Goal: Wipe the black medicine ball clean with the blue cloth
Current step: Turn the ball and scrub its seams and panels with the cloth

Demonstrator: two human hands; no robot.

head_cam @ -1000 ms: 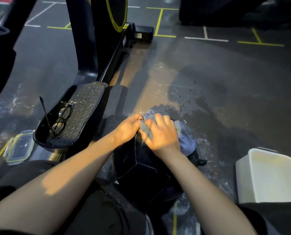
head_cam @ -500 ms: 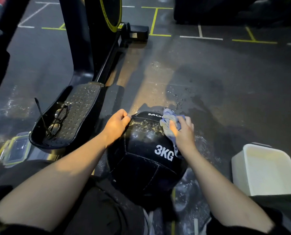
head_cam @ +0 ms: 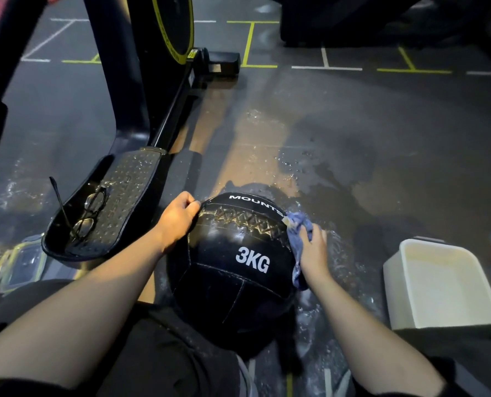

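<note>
Black medicine ball (head_cam: 232, 270), round, stitched panels, glossy and wet, resting on the wet floor (head_cam: 338, 133) between the person's knees. Left hand (head_cam: 178, 217) curled against its upper left side; right hand (head_cam: 313, 250) closed on the crumpled blue cloth (head_cam: 297, 239), pressed to its right flank. Risk: the slick ball may roll or slip from the one-sided bracing.
</note>
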